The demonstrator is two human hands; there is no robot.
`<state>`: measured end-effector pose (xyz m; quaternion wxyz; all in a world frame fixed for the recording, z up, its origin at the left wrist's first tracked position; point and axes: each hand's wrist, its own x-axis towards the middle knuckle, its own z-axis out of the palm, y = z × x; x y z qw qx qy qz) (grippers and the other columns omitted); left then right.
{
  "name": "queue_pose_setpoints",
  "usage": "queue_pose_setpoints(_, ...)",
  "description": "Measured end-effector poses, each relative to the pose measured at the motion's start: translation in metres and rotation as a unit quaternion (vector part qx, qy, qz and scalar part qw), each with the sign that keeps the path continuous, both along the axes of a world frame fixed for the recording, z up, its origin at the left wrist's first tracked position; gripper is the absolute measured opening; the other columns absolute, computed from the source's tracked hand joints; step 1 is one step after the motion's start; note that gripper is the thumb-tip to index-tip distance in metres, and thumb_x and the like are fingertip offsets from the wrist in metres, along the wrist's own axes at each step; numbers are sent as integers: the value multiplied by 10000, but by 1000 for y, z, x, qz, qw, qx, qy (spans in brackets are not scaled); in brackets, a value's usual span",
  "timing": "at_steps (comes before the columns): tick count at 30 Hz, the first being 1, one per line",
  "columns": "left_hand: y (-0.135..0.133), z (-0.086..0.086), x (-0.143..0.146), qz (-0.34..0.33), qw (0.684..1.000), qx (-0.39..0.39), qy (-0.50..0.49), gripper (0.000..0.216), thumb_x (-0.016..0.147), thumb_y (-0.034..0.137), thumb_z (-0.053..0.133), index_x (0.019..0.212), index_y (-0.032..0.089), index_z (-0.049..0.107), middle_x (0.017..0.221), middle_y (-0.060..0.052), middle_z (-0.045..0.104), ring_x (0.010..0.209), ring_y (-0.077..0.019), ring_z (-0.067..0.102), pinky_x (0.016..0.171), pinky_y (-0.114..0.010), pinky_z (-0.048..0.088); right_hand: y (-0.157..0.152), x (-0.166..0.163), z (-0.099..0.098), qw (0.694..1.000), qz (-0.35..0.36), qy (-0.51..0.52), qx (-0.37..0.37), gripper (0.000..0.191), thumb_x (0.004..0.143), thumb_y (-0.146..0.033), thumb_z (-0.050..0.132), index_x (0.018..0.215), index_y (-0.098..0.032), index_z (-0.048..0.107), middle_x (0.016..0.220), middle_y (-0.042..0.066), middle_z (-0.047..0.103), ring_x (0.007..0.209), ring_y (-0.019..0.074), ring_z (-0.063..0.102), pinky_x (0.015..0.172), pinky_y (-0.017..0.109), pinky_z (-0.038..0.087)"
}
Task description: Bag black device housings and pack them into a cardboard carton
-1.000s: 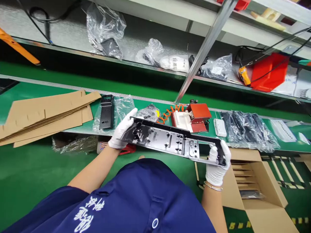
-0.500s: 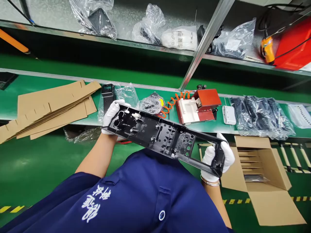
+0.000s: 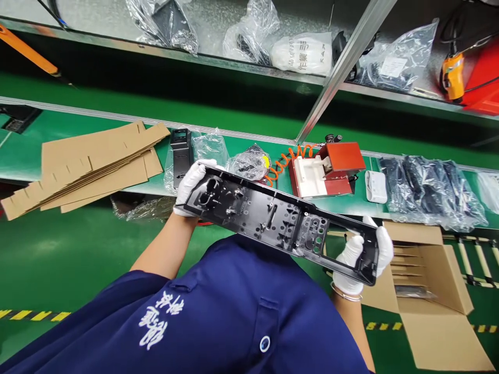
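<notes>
A long black plastic housing [image 3: 255, 213] is held up in front of my chest, its hollow inner side with ribs and posts facing me. My left hand [image 3: 191, 186], in a white glove, grips its left end. Around the right end, beside a large rectangular opening, my gloved right hand [image 3: 353, 254] is closed, with the thumb over the frame. The housing slants down toward the right. Behind it on the bench stands a red fixture with a white cradle [image 3: 312, 174]. Another black plastic part [image 3: 181, 156] lies on a plastic bag near my left hand.
Flat cardboard dividers [image 3: 93, 166] overhang the bench edge at left. An open cardboard box [image 3: 436, 270] stands low at right. Bagged black parts [image 3: 432, 189] and a small white device [image 3: 376, 187] lie on the bench. A metal post [image 3: 343, 67] rises to the shelf.
The view has shifted slightly, so the housing and both hands appear a little further right. The housing has tilted slightly in my hands; both grips stay on its ends.
</notes>
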<state>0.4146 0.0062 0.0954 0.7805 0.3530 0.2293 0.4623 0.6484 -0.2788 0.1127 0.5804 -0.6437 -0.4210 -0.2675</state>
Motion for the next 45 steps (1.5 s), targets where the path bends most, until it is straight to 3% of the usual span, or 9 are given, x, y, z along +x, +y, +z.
queue_pose_setpoints(6, -8, 10, -2, -18, 999, 29, 38, 214, 838, 349, 775, 943, 190, 679, 881, -18, 760, 803, -164, 712, 768, -267, 580, -6, -1, 4, 999, -34, 37, -13, 379, 944, -284, 656, 1290, -167, 557, 1290, 152, 685, 1213, 304, 675, 1044, 630, 528)
queue_pose_setpoints(13, -6, 2, -13, -4, 998, 28, 52, 166, 870, 325, 739, 969, 201, 690, 894, -6, 767, 787, -156, 705, 754, -269, 587, -6, -7, -1, 992, -77, 62, -75, 332, 981, -375, 597, 1289, -269, 534, 1257, 126, 678, 1182, 298, 685, 1010, 607, 560)
queue_pose_setpoints(19, -12, 5, -3, -33, 994, 62, 87, 291, 827, 434, 776, 964, 198, 675, 897, -17, 759, 813, -178, 728, 803, -293, 587, -11, 1, -3, 996, -26, 75, -32, 336, 951, -253, 653, 1274, -214, 570, 1283, 126, 675, 1210, 316, 673, 1017, 619, 537)
queue_pose_setpoints(26, -22, 20, 8, -74, 988, 90, 102, 338, 831, 504, 739, 962, 199, 672, 933, -41, 774, 922, -233, 753, 885, -368, 594, -16, 21, -9, 996, -70, 57, 5, 320, 888, -363, 701, 1155, -223, 593, 1212, 123, 643, 1107, 361, 711, 981, 661, 549)
queue_pose_setpoints(30, -25, 26, 6, -90, 985, 114, 93, 299, 858, 462, 725, 968, 188, 683, 925, -47, 773, 947, -235, 746, 902, -360, 584, -15, 34, -13, 997, -46, 50, 26, 320, 876, -378, 709, 1127, -221, 588, 1203, 114, 633, 1106, 352, 707, 988, 679, 530)
queue_pose_setpoints(36, -26, 31, 4, -107, 982, 138, 69, 316, 880, 480, 709, 991, 184, 705, 940, -64, 774, 1000, -251, 738, 966, -381, 560, -13, 46, -17, 996, -71, 18, 44, 370, 849, -483, 710, 1079, -226, 576, 1145, 88, 584, 1030, 326, 709, 919, 662, 562)
queue_pose_setpoints(42, -20, 35, -4, -92, 981, 134, 104, 286, 876, 485, 706, 959, 213, 727, 952, -69, 776, 1045, -283, 735, 978, -429, 574, -1, 39, -16, 996, -69, 25, 53, 359, 795, -529, 736, 1072, -330, 625, 1138, 79, 615, 998, 386, 718, 817, 675, 579)
queue_pose_setpoints(45, -12, 35, -8, -88, 981, 134, 106, 301, 872, 502, 707, 979, 222, 738, 965, -68, 781, 1019, -283, 746, 950, -431, 596, 5, 28, -10, 996, -83, 15, 36, 301, 794, -493, 736, 1059, -370, 664, 1149, 89, 679, 1051, 399, 712, 899, 675, 559)
